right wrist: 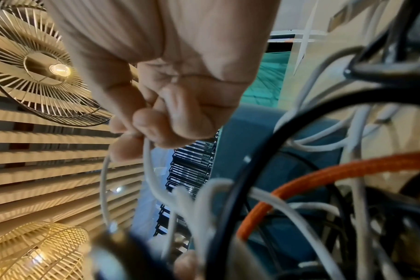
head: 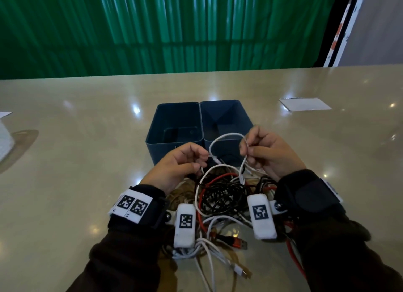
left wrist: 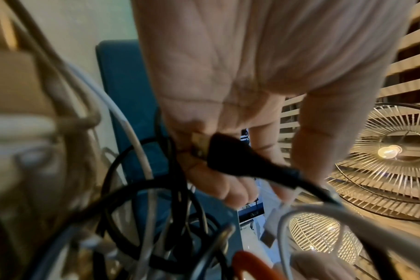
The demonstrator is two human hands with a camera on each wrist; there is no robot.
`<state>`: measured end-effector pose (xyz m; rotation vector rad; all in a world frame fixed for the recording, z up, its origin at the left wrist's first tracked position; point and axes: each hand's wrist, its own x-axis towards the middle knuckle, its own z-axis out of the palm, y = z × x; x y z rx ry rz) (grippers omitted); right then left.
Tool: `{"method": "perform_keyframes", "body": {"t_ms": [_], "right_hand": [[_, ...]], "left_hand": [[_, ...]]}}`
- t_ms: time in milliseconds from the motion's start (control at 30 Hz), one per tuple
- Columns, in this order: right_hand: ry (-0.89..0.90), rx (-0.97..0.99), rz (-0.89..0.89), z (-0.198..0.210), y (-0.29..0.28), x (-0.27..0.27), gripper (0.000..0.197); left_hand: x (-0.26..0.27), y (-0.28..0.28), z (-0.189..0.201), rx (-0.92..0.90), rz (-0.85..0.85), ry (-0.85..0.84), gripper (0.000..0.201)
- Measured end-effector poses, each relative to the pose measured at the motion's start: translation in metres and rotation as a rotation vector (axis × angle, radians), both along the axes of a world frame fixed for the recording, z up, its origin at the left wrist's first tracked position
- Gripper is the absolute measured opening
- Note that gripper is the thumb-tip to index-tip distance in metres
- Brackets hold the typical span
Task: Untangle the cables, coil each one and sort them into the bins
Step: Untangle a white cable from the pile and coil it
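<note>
We hold a white cable (head: pixel 226 136) up out of the tangle (head: pixel 222 195) so its loop arches free above the heap, probably to trace where it runs; our right hand (head: pixel 265 151) pinches one side of the loop between thumb and curled fingers; our left hand (head: pixel 181 163) has its grip closed on the cable's other side, with a black plug (left wrist: pixel 228 151) against its fingers; the two blue bins (head: pixel 174 130) stand side by side on the desk (head: pixel 87 139), just beyond the hands.
</note>
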<state>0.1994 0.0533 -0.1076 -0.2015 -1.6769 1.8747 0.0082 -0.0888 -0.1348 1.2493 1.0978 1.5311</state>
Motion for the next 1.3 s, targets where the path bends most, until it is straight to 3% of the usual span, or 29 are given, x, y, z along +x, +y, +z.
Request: {"method": "perform_keyframes", "body": {"t_ms": [200,267,367,433,533,600,700,767,800,900,1033,1133,1300], "right_hand": [[0.095,-0.098,0.063,-0.004,0.0,-0.003,0.025],[0.086,-0.134,0.085,-0.006,0.002,-0.003,0.035],[0.12,-0.209,0.089,-0.007,0.008,0.001,0.04],[0.134,-0.227,0.144,-0.009,0.013,0.001,0.052],[-0.049,-0.074,0.244,-0.012,0.013,-0.001,0.069],[-0.229,0.116,0.288,-0.011,0.009,-0.002,0.058],[-0.434,0.36,0.399,-0.009,0.0,-0.004,0.031],[-0.44,0.51,0.301,-0.007,-0.001,-0.005,0.007],[-0.413,0.523,0.195,-0.005,-0.001,-0.003,0.007],[-0.225,0.296,-0.122,-0.003,0.013,0.008,0.027],[0.126,-0.233,-0.357,0.004,0.025,0.015,0.034],[0.315,-0.434,-0.382,0.006,0.035,0.021,0.036],[0.463,-0.535,-0.32,0.001,0.036,0.025,0.045]], "left_hand": [[0.0,0.001,0.003,-0.186,-0.166,0.217,0.048],[0.003,0.001,0.005,-0.213,-0.207,0.244,0.036],[0.008,0.003,0.007,-0.163,-0.086,0.315,0.009],[0.012,0.004,0.008,-0.075,0.023,0.301,0.011],[0.018,0.003,0.011,0.038,0.131,0.163,0.021],[0.02,0.002,0.015,0.082,0.159,0.037,0.025],[0.021,-0.001,0.018,0.121,0.233,0.015,0.02],[0.02,-0.002,0.018,0.142,0.297,-0.034,0.018],[0.019,-0.003,0.019,0.155,0.326,-0.088,0.02],[0.011,-0.003,0.022,0.182,0.381,-0.188,0.022],[0.006,-0.002,0.019,0.122,0.43,-0.122,0.021],[0.004,-0.001,0.015,0.037,0.444,-0.063,0.022],[-0.003,-0.005,0.016,-0.028,0.477,-0.001,0.022]]}}
